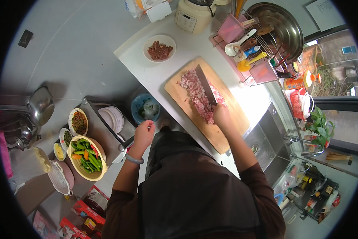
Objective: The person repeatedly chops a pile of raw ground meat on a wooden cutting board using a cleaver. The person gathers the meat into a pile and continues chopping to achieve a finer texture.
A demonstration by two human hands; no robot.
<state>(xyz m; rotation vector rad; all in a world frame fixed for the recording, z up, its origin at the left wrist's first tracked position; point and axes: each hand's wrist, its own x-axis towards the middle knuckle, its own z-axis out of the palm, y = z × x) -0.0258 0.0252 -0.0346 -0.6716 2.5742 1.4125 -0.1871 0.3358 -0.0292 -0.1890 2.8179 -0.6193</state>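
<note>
My right hand is closed on the handle of a cleaver, whose broad blade lies in chopped raw meat on a wooden cutting board. Meat shows on both sides of the blade. My left hand is off the counter, above the floor side, with its fingers curled and nothing seen in them. Beyond the board, a white plate holds darker minced meat. A blue basin stands below my left hand's far side.
On the right are a steel sink, a faucet and a dish rack with utensils. A beige appliance stands at the back. Left, a basket of green and red peppers sits near several small dishes and a metal rack.
</note>
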